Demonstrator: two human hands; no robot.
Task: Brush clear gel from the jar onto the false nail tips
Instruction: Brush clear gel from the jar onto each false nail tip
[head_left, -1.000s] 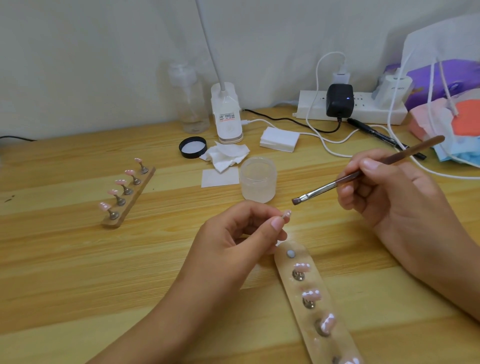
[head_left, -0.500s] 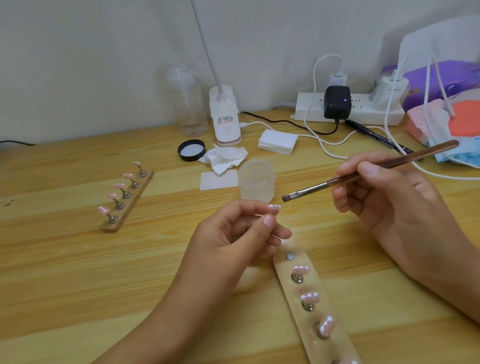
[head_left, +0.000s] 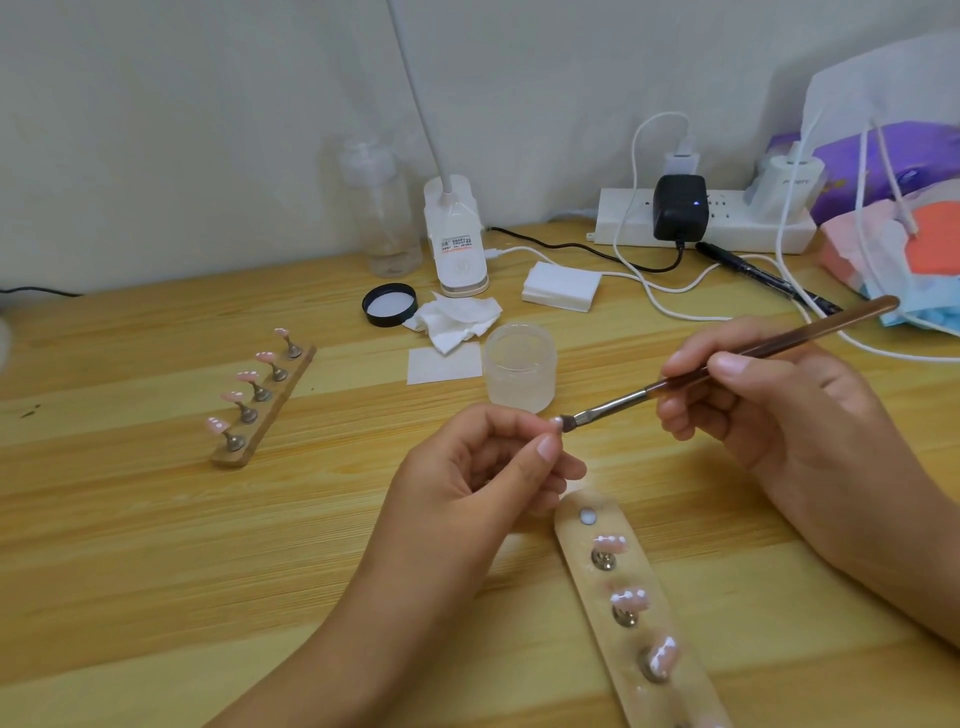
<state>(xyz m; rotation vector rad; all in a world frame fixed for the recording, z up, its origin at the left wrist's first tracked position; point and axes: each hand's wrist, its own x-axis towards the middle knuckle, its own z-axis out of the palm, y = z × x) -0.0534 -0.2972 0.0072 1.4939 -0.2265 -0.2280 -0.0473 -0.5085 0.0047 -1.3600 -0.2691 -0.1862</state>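
- Bristles that hung just clear of the nail half a second ago have dropped to meet it; the left hand (head_left: 467, 483) has barely shifted.
- Left hand, palm turned in, pinches a small pink tip (head_left: 557, 422) between thumb and forefinger, raised above the table (head_left: 130, 519); the other fingers curl loosely beneath.
- Right hand (head_left: 769, 410) grips the brush (head_left: 623, 401) like a pen, thumb and forefinger closed on the brown handle just behind the metal ferrule, the handle's end slanting up and to the right.
- Brush bristles touch the held tip, just in front of the jar (head_left: 519, 371).
- Jar stands open and upright on the table, frosted and pale, behind the two hands and apart from both.
- Near stand (head_left: 574, 545), a pale strip, lies below the hands and runs to the bottom edge; its top peg spot is bare, and pink nails (head_left: 610, 544) sit on the pegs below it.
- Far stand (head_left: 284, 392) lies well to the left, carrying a row of five pink nails on metal pegs.
- Black lid (head_left: 389, 305) lies face up behind the jar, beside a crumpled tissue (head_left: 457, 322) and a flat white pad (head_left: 444, 365).
- Whether gel coats the held tip cannot be told at this size.
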